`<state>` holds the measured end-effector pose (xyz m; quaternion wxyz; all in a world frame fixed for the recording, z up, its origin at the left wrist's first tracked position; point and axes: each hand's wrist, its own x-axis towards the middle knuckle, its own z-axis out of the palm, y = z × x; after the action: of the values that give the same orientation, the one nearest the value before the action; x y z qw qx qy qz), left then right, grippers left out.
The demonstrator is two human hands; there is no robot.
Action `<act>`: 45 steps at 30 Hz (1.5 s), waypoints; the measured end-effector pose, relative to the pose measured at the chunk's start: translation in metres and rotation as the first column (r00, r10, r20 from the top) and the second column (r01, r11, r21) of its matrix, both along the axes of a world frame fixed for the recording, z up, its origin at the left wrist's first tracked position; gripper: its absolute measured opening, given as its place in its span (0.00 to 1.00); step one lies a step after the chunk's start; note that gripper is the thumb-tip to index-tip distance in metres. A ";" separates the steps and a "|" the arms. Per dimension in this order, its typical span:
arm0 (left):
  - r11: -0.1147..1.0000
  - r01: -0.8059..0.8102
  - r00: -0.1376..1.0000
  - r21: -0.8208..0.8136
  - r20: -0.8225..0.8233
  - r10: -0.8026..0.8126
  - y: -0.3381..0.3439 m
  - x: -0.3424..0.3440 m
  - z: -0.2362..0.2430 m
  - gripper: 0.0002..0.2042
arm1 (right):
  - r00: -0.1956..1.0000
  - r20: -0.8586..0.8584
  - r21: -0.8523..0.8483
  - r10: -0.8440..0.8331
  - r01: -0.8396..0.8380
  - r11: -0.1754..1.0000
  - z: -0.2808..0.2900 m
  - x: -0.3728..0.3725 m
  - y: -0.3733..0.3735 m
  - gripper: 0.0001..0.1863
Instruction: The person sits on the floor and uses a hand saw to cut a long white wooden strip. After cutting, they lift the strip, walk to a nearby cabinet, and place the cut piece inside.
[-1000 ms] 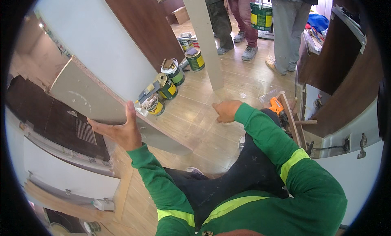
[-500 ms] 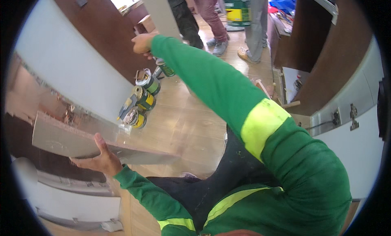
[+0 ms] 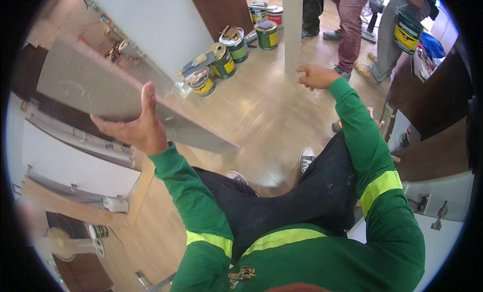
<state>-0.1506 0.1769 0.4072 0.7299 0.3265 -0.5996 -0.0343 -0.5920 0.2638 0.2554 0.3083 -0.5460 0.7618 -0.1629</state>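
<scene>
My left hand is spread wide, thumb raised and fingers stretched out, against the near face of a long grey panel with a pinkish rough edge. Whether the palm touches the panel cannot be told. Over the floor in front of me, my right hand has its fingers curled in, with a pale spot at the fingertips too small to name. Just beyond that hand stands a white upright post.
Several paint cans stand along the white wall panel. At the far right a person holds a green and yellow bucket; other legs stand nearby. A white jug lies at left. My shoes rest on the wood floor.
My right arm has swung from far left to the right and drawn back nearer. The view has turned; my left hand stays beside the grey panel, its thumb more upright.
</scene>
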 end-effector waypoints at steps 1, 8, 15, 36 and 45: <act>1.000 -0.012 1.000 0.008 0.003 0.012 0.001 -0.006 0.001 0.57 | 1.000 -0.019 0.000 0.011 -0.011 1.000 0.005 0.003 -0.001 0.36; 0.999 0.010 0.998 -0.041 0.059 -0.008 0.003 -0.012 0.002 0.60 | 0.975 -0.172 0.194 0.141 -0.107 0.975 0.016 0.028 -0.001 0.37; 0.985 -0.170 0.980 -0.003 0.101 0.169 -0.003 -0.009 -0.001 0.61 | 0.955 -0.234 0.177 0.184 -0.145 0.973 0.016 0.038 -0.001 0.37; 0.978 -0.209 0.973 0.021 0.107 0.205 0.006 0.005 -0.005 0.60 | 0.836 -0.407 0.065 0.369 -0.377 0.924 -0.033 0.069 -0.013 0.24; 0.998 -0.064 0.991 0.002 0.120 0.063 0.025 -0.005 -0.007 0.60 | 0.954 -0.200 0.274 0.222 -0.163 0.948 0.022 0.052 0.001 0.21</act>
<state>-0.1555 0.2015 0.3999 0.6923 0.3489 -0.6317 0.0068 -0.5399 0.2651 0.2772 0.3005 -0.5891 0.7495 0.0311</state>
